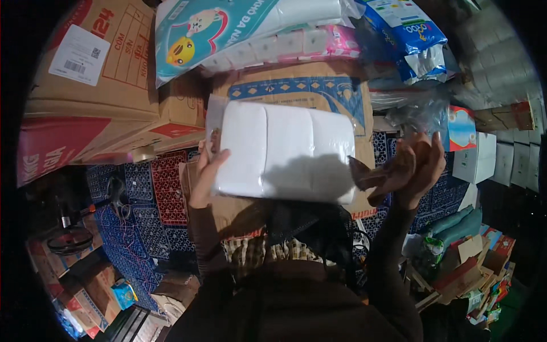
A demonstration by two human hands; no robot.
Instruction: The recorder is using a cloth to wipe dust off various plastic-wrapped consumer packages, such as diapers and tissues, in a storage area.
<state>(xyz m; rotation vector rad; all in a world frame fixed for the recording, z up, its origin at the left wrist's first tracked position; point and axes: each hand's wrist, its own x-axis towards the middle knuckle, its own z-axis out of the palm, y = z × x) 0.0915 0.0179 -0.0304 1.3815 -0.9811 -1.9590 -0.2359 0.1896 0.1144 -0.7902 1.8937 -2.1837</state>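
Note:
A clear bag of white tissue stacks [288, 142] lies level over a flattened cardboard piece [296, 77]. My left hand [208, 174] grips the bag's left end, its thumb on top. Beside the bag's right end, my right hand [416, 165] has curled fingers around a brown, glossy object [376, 174] that I cannot make out clearly, its pointed tip near the bag. Crumpled clear plastic [424, 117] is just behind my right hand.
Large cartons [119, 97] stand at the left with a tape roll [142, 154] by them. Printed soft packs [245, 31] and a blue pack [404, 40] are at the back. Patterned mats [142, 228] cover the floor. Boxes and packages [473, 259] crowd the lower right.

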